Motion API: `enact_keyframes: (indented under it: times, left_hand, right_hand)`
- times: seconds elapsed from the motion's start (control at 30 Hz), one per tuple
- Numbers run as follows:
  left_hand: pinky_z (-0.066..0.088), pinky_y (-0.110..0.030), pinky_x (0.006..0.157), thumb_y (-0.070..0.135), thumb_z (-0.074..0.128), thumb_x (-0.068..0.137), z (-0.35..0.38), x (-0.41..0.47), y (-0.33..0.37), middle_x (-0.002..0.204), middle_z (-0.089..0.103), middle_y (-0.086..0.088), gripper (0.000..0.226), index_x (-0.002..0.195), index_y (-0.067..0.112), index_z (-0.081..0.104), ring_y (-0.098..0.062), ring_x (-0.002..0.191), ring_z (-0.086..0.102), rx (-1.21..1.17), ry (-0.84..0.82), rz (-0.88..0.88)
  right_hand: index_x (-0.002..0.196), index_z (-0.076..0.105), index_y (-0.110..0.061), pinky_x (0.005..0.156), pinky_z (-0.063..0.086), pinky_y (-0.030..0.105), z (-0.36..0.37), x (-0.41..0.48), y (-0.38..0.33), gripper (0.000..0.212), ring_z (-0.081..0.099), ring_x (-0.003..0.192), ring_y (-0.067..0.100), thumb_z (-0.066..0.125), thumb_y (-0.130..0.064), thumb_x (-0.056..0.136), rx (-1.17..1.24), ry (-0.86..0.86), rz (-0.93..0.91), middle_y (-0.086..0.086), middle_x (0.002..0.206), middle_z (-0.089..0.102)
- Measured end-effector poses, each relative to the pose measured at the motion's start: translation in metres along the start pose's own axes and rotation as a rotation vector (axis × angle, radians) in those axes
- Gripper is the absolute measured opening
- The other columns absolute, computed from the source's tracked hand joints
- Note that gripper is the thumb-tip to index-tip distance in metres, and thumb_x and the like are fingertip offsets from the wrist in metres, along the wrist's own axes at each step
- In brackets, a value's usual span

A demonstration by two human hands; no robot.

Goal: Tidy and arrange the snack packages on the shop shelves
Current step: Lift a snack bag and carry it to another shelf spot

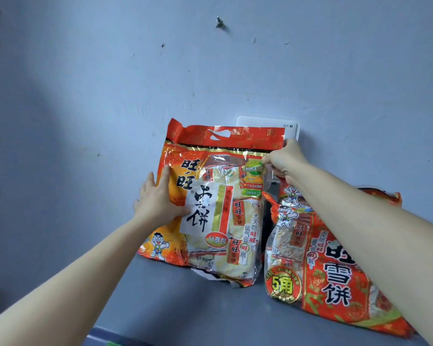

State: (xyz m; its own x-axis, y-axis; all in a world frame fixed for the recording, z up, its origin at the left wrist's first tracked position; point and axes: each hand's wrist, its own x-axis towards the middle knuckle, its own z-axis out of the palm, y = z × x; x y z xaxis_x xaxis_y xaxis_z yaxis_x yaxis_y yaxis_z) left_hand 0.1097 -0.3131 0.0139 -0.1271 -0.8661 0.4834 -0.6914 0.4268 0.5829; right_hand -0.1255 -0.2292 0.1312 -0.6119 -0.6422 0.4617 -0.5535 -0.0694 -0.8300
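A large red-and-orange rice cracker bag (218, 208) stands upright on the grey shelf (185, 308), leaning back against the wall. My left hand (158, 198) grips its left edge, thumb on the front and fingers behind. At the bag's upper right corner, just under the handle strip, my right hand (285, 159) pinches the plastic. A second red snack bag (330, 270) lies tilted on the shelf to the right, partly under my right forearm.
A white WiFi box (268, 123) is fixed to the grey wall right behind the upright bag's top. A screw (219, 22) sticks out of the wall higher up. The shelf's front edge runs along the bottom left.
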Motion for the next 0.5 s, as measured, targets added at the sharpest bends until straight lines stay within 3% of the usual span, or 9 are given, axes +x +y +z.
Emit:
enact_keyframes:
  times: [0.07, 0.13, 0.2, 0.33, 0.4, 0.5]
  left_hand:
    - [0.015, -0.055, 0.116, 0.055, 0.077, 0.070, 0.001, -0.009, 0.011, 0.161, -0.002, -0.009, 0.114, 0.153, 0.034, 0.001, -0.030, 0.148, 0.000, 0.098, 0.093, 0.057]
    - [0.011, -0.053, 0.116, 0.055, 0.073, 0.075, 0.001, -0.015, 0.027, 0.161, 0.002, -0.008, 0.102, 0.152, 0.032, 0.011, -0.027, 0.148, -0.001, 0.099, 0.173, 0.164]
    - [0.013, -0.051, 0.115, 0.054, 0.068, 0.080, 0.003, -0.022, 0.046, 0.159, 0.012, -0.004, 0.087, 0.150, 0.031, 0.022, -0.024, 0.147, 0.003, 0.077, 0.202, 0.287]
    - [0.024, -0.039, 0.109, 0.053, 0.067, 0.081, 0.015, -0.044, 0.091, 0.146, 0.038, 0.002, 0.065, 0.138, 0.029, 0.047, -0.022, 0.136, 0.024, -0.056, 0.135, 0.580]
    - [0.028, -0.034, 0.105, 0.059, 0.070, 0.075, 0.025, -0.055, 0.112, 0.140, 0.044, 0.003, 0.073, 0.137, 0.027, 0.049, -0.020, 0.129, 0.031, -0.088, 0.002, 0.679]
    - [0.029, -0.039, 0.107, 0.070, 0.069, 0.065, 0.042, -0.069, 0.137, 0.142, 0.043, 0.004, 0.098, 0.146, 0.028, 0.033, -0.022, 0.131, 0.029, 0.145, -0.099, 0.752]
  right_hand:
    - [0.122, 0.044, -0.013, 0.074, 0.050, 0.037, -0.009, -0.008, -0.001, 0.052, 0.057, 0.093, 0.024, 0.070, -0.004, 0.077, -0.014, 0.030, -0.046, 0.007, 0.112, 0.056]
    - [0.129, 0.045, -0.014, 0.077, 0.045, 0.032, -0.022, -0.017, -0.002, 0.057, 0.055, 0.100, 0.022, 0.074, -0.015, 0.079, -0.052, 0.067, -0.120, 0.004, 0.116, 0.052]
    - [0.122, 0.055, -0.014, 0.080, 0.041, 0.030, -0.038, -0.027, -0.002, 0.048, 0.054, 0.104, 0.021, 0.076, -0.021, 0.080, -0.085, 0.026, -0.157, 0.003, 0.113, 0.053]
    - [0.107, 0.067, -0.010, 0.078, 0.045, 0.027, -0.071, -0.053, 0.007, 0.040, 0.058, 0.095, 0.016, 0.079, -0.032, 0.077, -0.289, -0.249, -0.104, 0.003, 0.105, 0.064]
    - [0.109, 0.068, -0.015, 0.080, 0.047, 0.026, -0.088, -0.066, 0.015, 0.047, 0.059, 0.096, 0.013, 0.078, -0.044, 0.073, -0.406, -0.340, -0.087, -0.002, 0.105, 0.065]
    - [0.121, 0.061, -0.027, 0.091, 0.045, 0.026, -0.114, -0.077, 0.031, 0.070, 0.057, 0.107, 0.009, 0.072, -0.065, 0.063, -0.603, -0.498, -0.050, -0.010, 0.118, 0.060]
